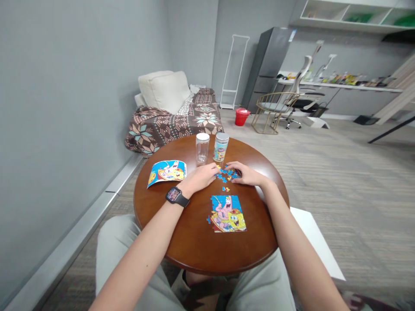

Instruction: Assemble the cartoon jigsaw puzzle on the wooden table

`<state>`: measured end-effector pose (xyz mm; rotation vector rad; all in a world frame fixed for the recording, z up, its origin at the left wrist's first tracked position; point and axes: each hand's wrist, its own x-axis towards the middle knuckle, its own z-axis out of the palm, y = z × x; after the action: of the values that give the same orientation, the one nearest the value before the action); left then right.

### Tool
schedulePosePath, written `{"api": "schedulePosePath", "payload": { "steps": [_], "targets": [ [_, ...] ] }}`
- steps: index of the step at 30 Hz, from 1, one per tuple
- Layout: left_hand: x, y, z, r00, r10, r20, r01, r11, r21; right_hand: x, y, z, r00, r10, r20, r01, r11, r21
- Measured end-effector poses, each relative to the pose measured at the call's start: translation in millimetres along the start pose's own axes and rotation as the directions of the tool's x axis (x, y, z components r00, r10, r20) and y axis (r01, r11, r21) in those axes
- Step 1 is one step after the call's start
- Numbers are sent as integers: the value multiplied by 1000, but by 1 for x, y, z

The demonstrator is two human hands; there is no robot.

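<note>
The left hand (201,177) and right hand (246,174), both loosely curved, flank one pile of puzzle pieces (229,172); whether either grips any cannot be told. One partial puzzle (228,214), one picture sheet (167,171) and two jars (221,149) share the round brown surface (191,244); beyond stands one red bin (241,117).

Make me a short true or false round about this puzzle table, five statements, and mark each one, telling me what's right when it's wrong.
1. The left hand and the right hand are at the loose puzzle pieces. True.
2. The watch is on the right wrist. False: it is on the left wrist.
3. The clear jar stands left of the printed jar. True.
4. The picture sheet lies to the right of the partly built puzzle. False: it lies to the left.
5. Both jars are missing their lids. False: each has a lid on.
</note>
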<state>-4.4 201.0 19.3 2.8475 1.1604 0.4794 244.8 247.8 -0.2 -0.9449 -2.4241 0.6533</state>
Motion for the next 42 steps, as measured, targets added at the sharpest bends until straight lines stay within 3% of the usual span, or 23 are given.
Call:
{"api": "schedulePosePath", "payload": {
  "steps": [7, 11, 13, 17, 22, 26, 35, 42],
  "targets": [
    [-3, -11, -2, 997, 16, -71, -36, 957, -287, 7, 2, 10, 998, 23, -63, -20, 998, 56],
    [-1, -14, 0, 993, -109, -51, 76, 896, -438, 13, -4, 17, 998, -44, -53, 48, 995, 83],
    [1, -16, 4, 968, -247, -29, 189, 805, -562, 14, -6, 19, 996, -61, -63, 67, 993, 93],
    [6, -16, 10, 884, -460, 86, 340, 504, -794, 15, -7, 21, 994, -56, -96, 65, 993, 95],
    [7, -12, 12, 826, -540, 163, 333, 234, -913, 16, -5, 21, 991, -42, -123, 55, 993, 101],
    [5, -13, 12, 816, -528, 233, 333, 102, -937, 15, -5, 21, 991, -44, -127, 60, 991, 123],
    [3, -14, 9, 801, -543, 252, 326, 42, -945, 13, -14, 18, 986, -154, -71, 158, 985, 66],
    [2, -13, 7, 779, -568, 266, 334, 17, -942, 12, -3, 14, 993, -75, -92, 81, 994, 68]
  ]
}}
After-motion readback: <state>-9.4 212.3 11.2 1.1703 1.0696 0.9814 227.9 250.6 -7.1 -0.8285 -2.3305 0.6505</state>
